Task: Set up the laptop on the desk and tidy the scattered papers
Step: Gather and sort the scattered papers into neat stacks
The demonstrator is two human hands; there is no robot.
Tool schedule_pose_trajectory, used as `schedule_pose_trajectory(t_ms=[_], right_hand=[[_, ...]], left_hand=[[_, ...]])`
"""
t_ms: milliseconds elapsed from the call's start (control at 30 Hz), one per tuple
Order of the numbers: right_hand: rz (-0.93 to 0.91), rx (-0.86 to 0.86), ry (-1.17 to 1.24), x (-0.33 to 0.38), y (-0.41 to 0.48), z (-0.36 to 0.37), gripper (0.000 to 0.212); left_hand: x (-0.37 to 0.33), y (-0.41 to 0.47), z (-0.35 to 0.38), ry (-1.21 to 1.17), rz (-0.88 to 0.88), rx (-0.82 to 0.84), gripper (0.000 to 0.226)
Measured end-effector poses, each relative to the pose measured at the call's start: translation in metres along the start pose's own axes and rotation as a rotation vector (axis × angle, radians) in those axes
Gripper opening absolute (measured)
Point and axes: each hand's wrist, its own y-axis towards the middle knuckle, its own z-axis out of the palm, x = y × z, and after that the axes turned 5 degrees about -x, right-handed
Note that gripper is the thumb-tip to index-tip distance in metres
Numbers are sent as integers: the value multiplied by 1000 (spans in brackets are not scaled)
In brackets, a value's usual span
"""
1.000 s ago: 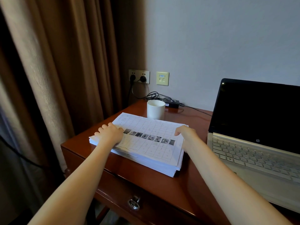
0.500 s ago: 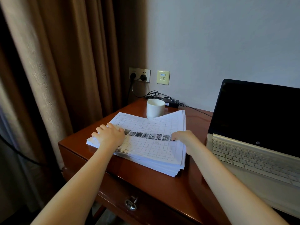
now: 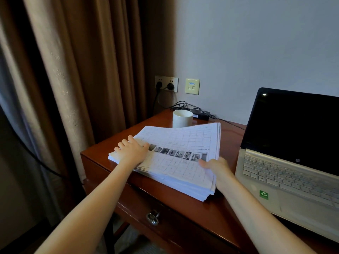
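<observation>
The surface [image 3: 156, 191] carries your open laptop [image 3: 289, 171] along its right edge, screen dark. The paper stack [image 3: 179, 143] lies on the left half, by the front left corner, with its right edge bowed upward. Your left hand [image 3: 132, 153] rests palm-down on the stack's left corner, fingers [image 3: 121, 144] loosely bent and holding nothing. Your right hand [image 3: 218, 169] grips the stack's right edge, thumb on top and the other fingers hidden beneath. A white mug [image 3: 182, 118] stands just behind the stack, near the back edge.

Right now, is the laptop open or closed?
Open: the laptop has its lid raised, with the dark screen and the keyboard both showing.
</observation>
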Motion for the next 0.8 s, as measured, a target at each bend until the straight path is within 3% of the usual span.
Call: schedule_pose_trajectory(t_ms=[133,200,300,367,467,633,733,800], right_hand=[[-79,-11,38,5,-5,-12,48],[-130,2,64,10,-4,-24,42],[-235,36,25,19,-2,-39,41],[-317,37,-26,29,0,-42,48],[-430,27,-68,50,5,-43,51],[-580,41,-22,73,10,-40,39],[-524,79,-4,72,8,-38,42],[-497,187,60,70,3,-38,59]], left_hand=[[6,10,-3,-306,-84,32,85],[10,19,-13,-665,-233,112,88],[11,21,-30,-1071,-331,346,61],[8,20,-30,-1168,-276,347,46],[-1,20,-32,-1293,-110,130,29],[-8,27,-51,-1381,104,-29,20],[-3,29,-48,-1371,148,-47,12],[1,25,-49,-1387,205,-1,23]])
